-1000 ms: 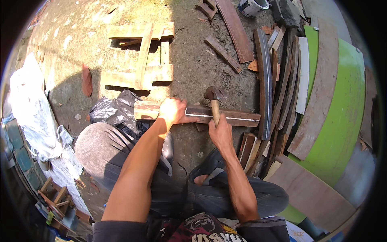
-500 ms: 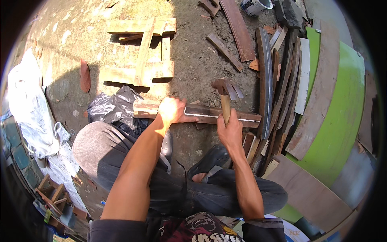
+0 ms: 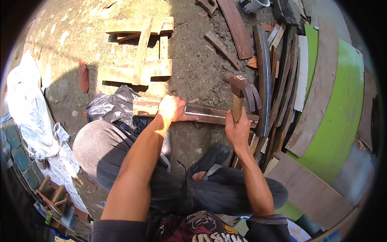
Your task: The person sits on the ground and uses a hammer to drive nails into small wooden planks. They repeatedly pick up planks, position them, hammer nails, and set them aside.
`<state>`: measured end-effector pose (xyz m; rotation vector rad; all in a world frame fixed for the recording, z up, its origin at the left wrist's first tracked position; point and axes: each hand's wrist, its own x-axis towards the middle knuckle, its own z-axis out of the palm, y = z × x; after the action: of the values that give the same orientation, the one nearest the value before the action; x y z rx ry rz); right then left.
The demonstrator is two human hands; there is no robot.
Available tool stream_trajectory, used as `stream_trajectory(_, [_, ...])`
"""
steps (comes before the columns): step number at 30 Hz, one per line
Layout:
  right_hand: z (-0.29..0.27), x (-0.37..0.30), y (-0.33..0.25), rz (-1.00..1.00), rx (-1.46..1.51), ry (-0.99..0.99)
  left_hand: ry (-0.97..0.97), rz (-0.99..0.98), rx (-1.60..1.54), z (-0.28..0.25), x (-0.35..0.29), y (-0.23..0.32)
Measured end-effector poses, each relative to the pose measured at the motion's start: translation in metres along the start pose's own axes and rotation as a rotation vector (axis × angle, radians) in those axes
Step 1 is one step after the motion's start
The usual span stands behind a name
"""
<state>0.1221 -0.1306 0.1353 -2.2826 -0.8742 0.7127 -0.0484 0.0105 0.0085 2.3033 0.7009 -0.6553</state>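
A claw hammer with a rusty head and wooden handle is gripped in my right hand. Its head is raised over the right part of a long wooden piece, which has a white line along it and lies crosswise in front of me. My left hand is wrapped over this wood left of its middle, fingers pressed round it. The wood's left end lies by a black plastic bag. Its right end reaches the stacked wood strips.
A small frame of nailed wood strips lies on the ground ahead. To the right are curved-looking strips, a green board and a brown board. A paint can stands far right; white sheeting lies left.
My right hand and the hammer have moved right and slightly nearer the camera, the hammer head turning. My left hand stays on the wood. The whole view has shifted slightly.
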Motion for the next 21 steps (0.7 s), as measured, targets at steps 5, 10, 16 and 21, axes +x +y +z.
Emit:
stream_trajectory(5, [0.008,0.008,0.057,0.177,-0.488,-0.564,-0.011,0.054,0.006,0.007,-0.006,0.01])
stream_trajectory(10, [-0.012,0.01,0.016,0.105,-0.18,-0.239,0.019,0.028,0.057,0.002,-0.004,0.001])
stream_trajectory(16, [-0.005,0.0,0.052,0.107,-0.524,-0.551,-0.002,0.047,0.063,0.003,-0.002,0.01])
stream_trajectory(21, [-0.018,0.006,0.061,0.195,-0.407,-0.369,-0.053,0.075,0.072,0.002,-0.002,0.006])
